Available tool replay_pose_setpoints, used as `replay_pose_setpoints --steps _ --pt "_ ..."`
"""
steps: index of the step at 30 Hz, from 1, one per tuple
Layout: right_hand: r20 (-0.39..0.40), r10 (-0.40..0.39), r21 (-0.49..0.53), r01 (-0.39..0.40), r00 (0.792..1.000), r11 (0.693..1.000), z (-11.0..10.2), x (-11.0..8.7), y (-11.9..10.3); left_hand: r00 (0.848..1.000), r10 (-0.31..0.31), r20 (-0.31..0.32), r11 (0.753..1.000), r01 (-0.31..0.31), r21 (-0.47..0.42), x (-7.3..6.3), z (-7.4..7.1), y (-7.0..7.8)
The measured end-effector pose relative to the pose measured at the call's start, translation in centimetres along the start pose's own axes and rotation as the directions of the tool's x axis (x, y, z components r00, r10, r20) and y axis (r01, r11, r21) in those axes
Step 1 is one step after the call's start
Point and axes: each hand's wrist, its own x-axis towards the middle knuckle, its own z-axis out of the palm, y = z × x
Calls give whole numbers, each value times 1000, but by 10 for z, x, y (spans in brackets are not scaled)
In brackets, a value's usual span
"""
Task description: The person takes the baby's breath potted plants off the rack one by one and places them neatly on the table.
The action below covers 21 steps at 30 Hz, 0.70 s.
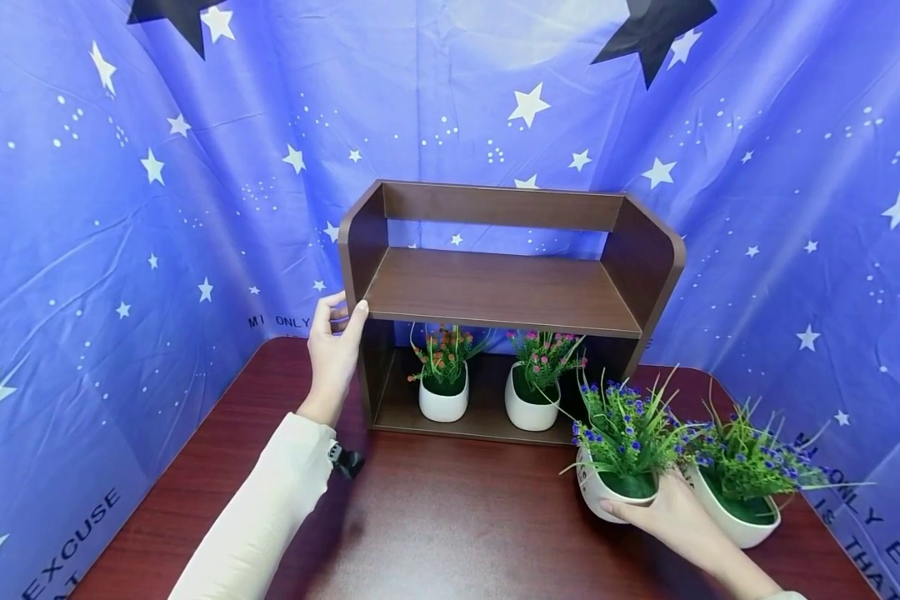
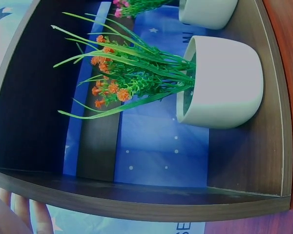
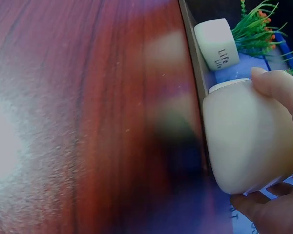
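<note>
My left hand point(image 1: 333, 358) holds the left side of a brown two-tier shelf point(image 1: 495, 287), its thumb at the front edge and its fingers along the outside. In my right hand point(image 1: 678, 517) is a white flowerpot point(image 3: 249, 131) with blue flowers point(image 1: 630, 417) and grassy leaves; the thumb lies near the rim and the fingers reach round the far side. This pot is by the shelf's right front corner. On the lower tier stand a pot with orange flowers point(image 2: 224, 83) and, to its right, a pot with pink flowers point(image 1: 532, 408).
Another white pot with blue flowers point(image 1: 742, 508) stands on the table just right of my right hand. The dark red table point(image 1: 435, 517) extends in front of the shelf. A blue curtain with stars point(image 1: 450, 108) hangs behind and on both sides.
</note>
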Motion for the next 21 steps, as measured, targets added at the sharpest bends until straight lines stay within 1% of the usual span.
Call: replay_pose_setpoints --steps 2,6,9,16,21 --pt "-5 7 8 -7 1000 1000 2 -1 4 1000 0 -1 1000 0 3 0 0 0" --pt "-31 -22 34 23 999 999 7 -4 11 1000 -1 2 1000 1 3 0 0 -1" --pt "-31 -25 36 26 999 999 9 -6 15 1000 -2 6 1000 2 8 0 1 -1" --pt "31 72 -26 -71 997 997 12 -12 21 1000 -7 -1 1000 7 23 0 0 -1" --pt "59 101 -27 -99 993 995 12 -14 22 1000 -7 -1 1000 7 15 0 0 -1"
